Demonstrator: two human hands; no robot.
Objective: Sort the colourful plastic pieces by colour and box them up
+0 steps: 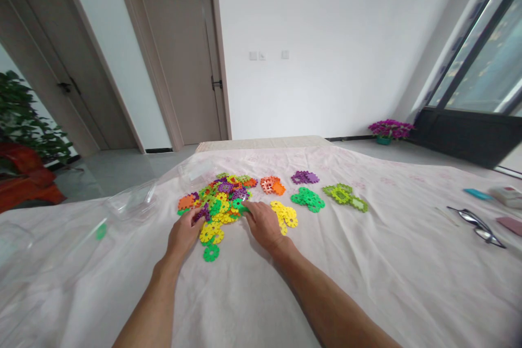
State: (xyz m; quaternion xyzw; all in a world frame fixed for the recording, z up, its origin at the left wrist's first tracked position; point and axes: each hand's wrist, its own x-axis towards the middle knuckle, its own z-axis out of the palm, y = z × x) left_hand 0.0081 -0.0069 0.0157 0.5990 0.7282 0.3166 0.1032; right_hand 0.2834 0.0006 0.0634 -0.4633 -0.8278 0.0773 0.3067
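A mixed pile of plastic snowflake building pieces [223, 189] in yellow, green, purple and orange lies on the cloth between my hands. My left hand [184, 232] is at the pile's near left side, its fingers closed on a purple piece [201, 214]. At the near right side, my right hand [264, 222] pinches a green flower-shaped disc [237, 204]; its fingertips are partly hidden. Right of the pile lie separate groups: orange pieces [279, 187], purple pieces [305, 177], green discs [308, 199], lime pieces [341, 193] and yellow discs [290, 216], the last partly behind my right hand.
Clear plastic containers [132, 201] stand on the left of the cloth-covered table [367, 266]. On the right lie glasses [477, 223], a blue object [477, 194] and a white box-like item [506, 196]. A loose green disc [211, 253] lies nearest me.
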